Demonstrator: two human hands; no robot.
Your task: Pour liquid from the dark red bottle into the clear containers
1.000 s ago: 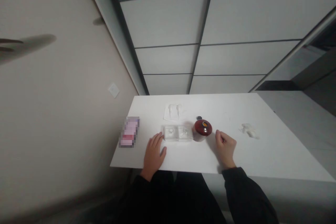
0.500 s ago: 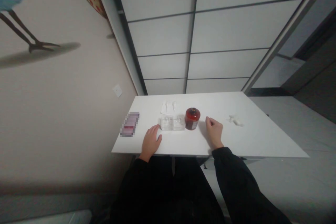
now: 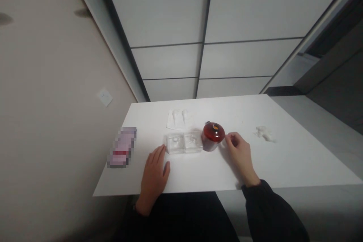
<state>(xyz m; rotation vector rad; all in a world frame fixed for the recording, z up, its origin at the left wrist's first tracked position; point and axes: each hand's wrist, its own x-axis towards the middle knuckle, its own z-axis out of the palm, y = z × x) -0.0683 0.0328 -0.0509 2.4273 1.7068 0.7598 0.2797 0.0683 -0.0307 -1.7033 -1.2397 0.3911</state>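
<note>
Lying flat with its fingers extended, the left hand [image 3: 153, 174] grips nothing at the end of the clear two-part box [image 3: 185, 144], while the right hand [image 3: 239, 153] curls beside the red jar [image 3: 213, 135] – whether it pinches anything, I cannot tell. Box and jar stand set out side by side, neither lifted – what remains to be done does not show. The white table [image 3: 198, 177] also bears two pale slender objects [image 3: 175, 116] and crumpled white material [image 3: 265, 134], between a plain wall [image 3: 56, 102] and pale panels [image 3: 170, 26].
</note>
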